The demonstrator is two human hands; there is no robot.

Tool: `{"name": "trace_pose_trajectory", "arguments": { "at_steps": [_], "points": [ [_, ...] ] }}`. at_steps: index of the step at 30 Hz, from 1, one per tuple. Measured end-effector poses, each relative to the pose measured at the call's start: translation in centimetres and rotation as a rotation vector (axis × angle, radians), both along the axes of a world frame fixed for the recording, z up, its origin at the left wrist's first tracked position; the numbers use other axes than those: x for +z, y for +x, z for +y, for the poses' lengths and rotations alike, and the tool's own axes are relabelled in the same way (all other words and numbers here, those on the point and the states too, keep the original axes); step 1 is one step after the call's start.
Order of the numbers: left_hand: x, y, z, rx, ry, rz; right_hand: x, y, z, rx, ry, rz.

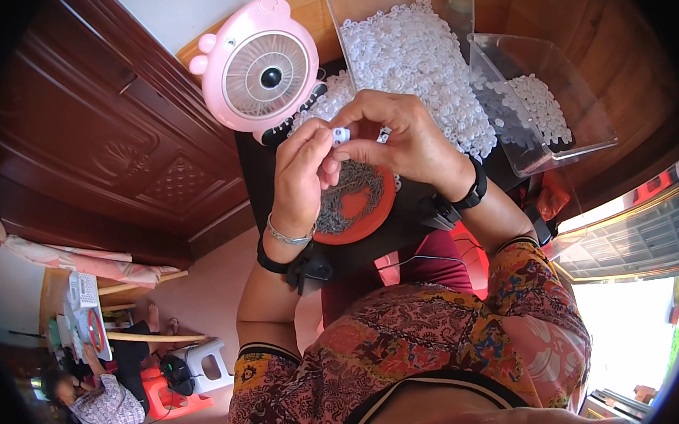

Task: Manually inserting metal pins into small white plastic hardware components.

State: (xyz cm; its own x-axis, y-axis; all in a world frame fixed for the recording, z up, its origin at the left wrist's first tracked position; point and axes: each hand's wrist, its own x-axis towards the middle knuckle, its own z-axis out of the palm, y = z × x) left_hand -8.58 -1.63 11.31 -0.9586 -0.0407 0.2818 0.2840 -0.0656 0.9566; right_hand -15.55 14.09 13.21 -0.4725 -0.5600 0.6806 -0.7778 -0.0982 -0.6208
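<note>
A small white plastic part (340, 136) with dark spots or holes sits between the fingertips of both my hands, above the dark tabletop. My left hand (300, 172) pinches it from the left, fingers curled. From the right, my right hand (408, 134) closes thumb and forefinger on it. Whether a smaller piece is also between the fingers I cannot tell. Below the hands stands an orange-red bowl (390, 193), partly hidden by them, with many thin grey metal pieces (338, 214) inside. A big heap of white plastic parts (407, 52) lies just beyond.
A pink animal-shaped fan (214, 87) stands at the back left. Clear plastic bins (534, 153) hold and border white parts at the right. Black straps circle both wrists. At the far left a person (110, 401) sits near a red stool (164, 401).
</note>
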Motion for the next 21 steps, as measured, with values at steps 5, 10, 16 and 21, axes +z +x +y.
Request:
{"name": "trace_pose_trajectory", "arguments": {
  "at_steps": [5, 10, 16, 21],
  "points": [
    [-0.6, 0.8, 0.7, -0.047, 0.057, -0.082, -0.8, 0.8, 0.8, -0.05, 0.029, 0.11],
    [-1.2, 1.7, 2.2, 0.05, 0.068, -0.074, -1.7, 2.0, 1.3, -0.103, 0.049, 0.096],
    [-3.2, 3.3, 3.8, 0.077, 0.175, -0.133, -4.6, 3.6, 2.0, -0.095, -0.009, 0.065],
    [-4.2, 3.5, 4.5, 0.08, 0.17, -0.16, -6.5, 4.1, 2.5, -0.095, -0.092, -0.018]
  ]
}}
